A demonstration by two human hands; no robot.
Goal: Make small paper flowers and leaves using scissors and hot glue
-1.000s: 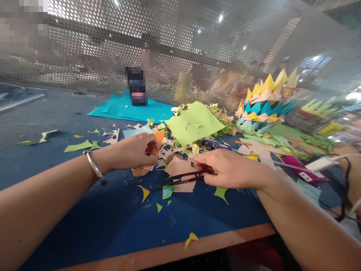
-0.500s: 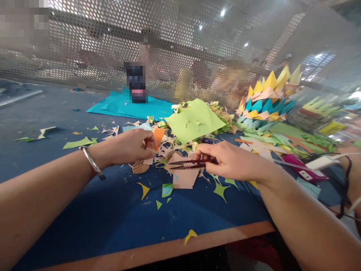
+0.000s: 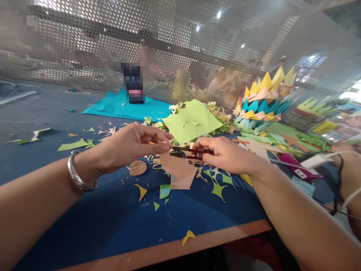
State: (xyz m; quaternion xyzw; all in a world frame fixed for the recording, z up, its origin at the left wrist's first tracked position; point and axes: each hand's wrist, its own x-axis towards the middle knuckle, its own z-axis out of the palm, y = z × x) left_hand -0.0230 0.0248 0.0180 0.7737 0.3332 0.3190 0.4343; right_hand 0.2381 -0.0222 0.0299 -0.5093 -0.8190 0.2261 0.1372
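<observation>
My right hand grips a pair of thread snips with dark red handles, blades pointing left. My left hand, a silver bangle at its wrist, is closed with thumb and fingers pinched beside the blade tips. A small bit of peach paper shows at its fingertips. Below the blades lies a larger piece of peach paper on the blue table. A round brown striped disc rests under my left hand. Paper scraps lie around both hands.
A bent green sheet lies on a heap of small paper pieces. Behind are turquoise sheets with a phone upright on them. To the right stand a tiered folded-paper piece, a magenta power strip and cables. Perforated metal screens the back.
My left hand has moved right to the snips, its fingertips now beside the blades and pinching peach paper. The right hand with the snips has shifted only slightly.
</observation>
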